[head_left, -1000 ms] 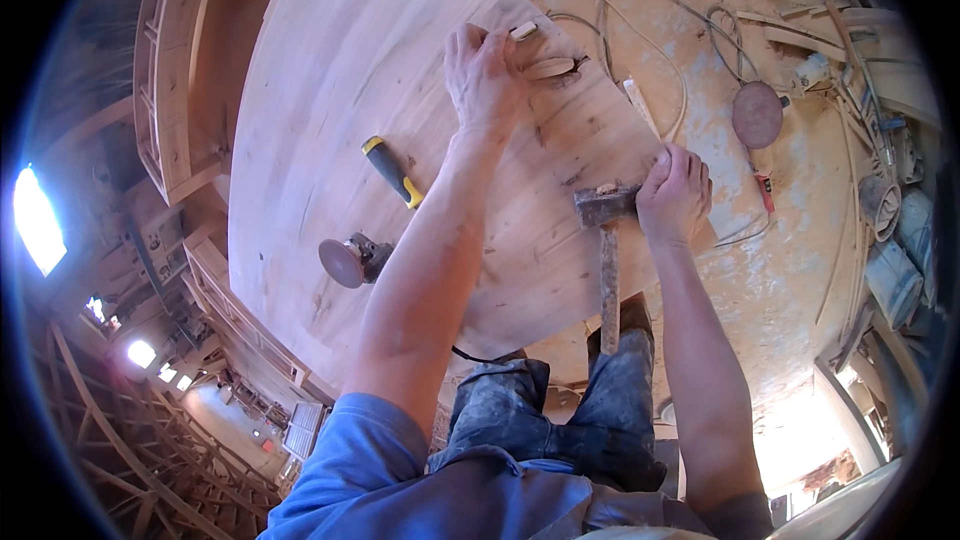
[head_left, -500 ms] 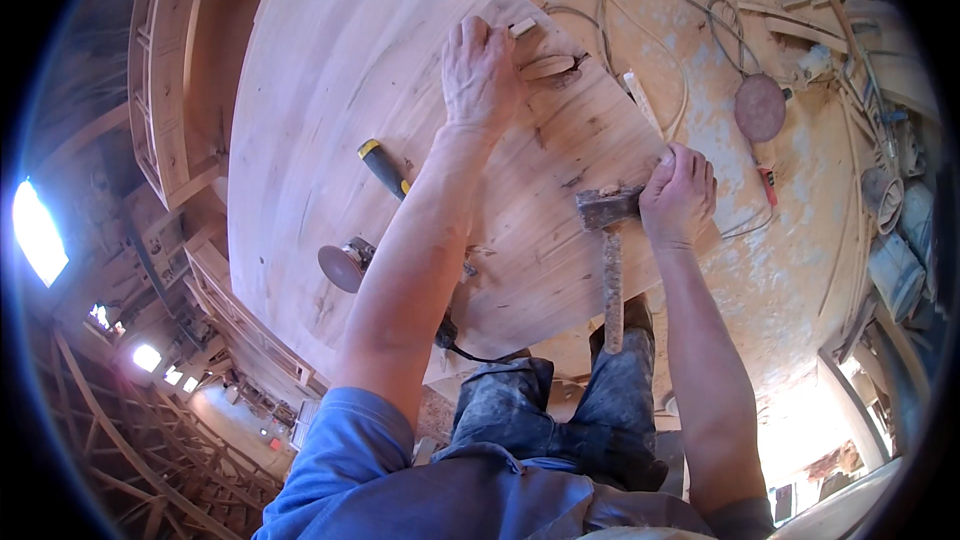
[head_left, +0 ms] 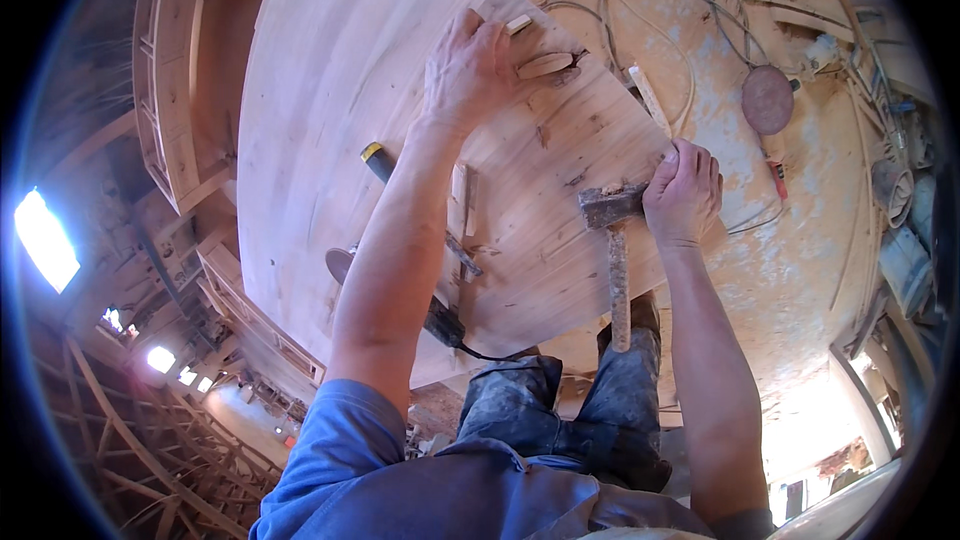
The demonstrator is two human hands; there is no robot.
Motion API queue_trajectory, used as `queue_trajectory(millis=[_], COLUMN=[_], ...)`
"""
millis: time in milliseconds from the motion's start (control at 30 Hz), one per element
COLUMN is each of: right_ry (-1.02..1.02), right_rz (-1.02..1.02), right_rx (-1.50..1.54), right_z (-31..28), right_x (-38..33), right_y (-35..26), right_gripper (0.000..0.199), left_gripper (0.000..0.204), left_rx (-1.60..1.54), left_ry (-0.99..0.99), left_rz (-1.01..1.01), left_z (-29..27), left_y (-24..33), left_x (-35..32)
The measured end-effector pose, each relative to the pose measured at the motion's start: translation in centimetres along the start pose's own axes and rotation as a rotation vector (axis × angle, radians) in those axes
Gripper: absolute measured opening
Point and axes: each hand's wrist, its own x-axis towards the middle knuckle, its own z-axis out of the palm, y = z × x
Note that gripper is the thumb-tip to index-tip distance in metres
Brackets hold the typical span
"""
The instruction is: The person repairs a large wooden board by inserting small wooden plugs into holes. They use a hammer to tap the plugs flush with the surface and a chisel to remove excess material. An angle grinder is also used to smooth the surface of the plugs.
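Observation:
Beneath both arms spreads a large pale wooden tabletop [head_left: 330, 70] with a curved edge. My left hand [head_left: 468, 70] rests on it with curled fingers; anything inside them is hidden. Close to those fingers is a small light wood block [head_left: 518, 24]. A pointed wood piece [head_left: 546, 65] lies beside a dark hole. My right hand [head_left: 685, 192] is closed over the tabletop's right edge, next to the hammer's head. This hammer [head_left: 612, 208] lies on the wood, its worn handle pointing toward my legs. My left forearm partly covers a yellow-and-black-handled tool [head_left: 378, 160] and an angle grinder [head_left: 442, 322].
A wood strip [head_left: 650, 100] sits past the right edge. On the dusty floor are looping cables [head_left: 655, 25] and a second disc tool [head_left: 768, 100]. Wooden frames [head_left: 165, 90] stand at left; scrap and buckets [head_left: 905, 265] crowd the far right.
My left hand has shifted slightly left, away from the small block, and more wood pieces show beside my forearm. My right hand and the hammer keep their places.

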Motion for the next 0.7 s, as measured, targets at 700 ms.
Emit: queue_trajectory(millis=[700], right_ry=[-0.015], right_rz=[0.008], right_rx=[0.015], right_z=[0.1], right_x=[0.2], right_y=[-0.2], right_gripper=[0.018], left_gripper=[0.015], left_rx=[-0.202], left_ry=[-0.027], left_rz=[-0.272], left_z=[-1.8], left_y=[2.8], left_x=[-1.3])
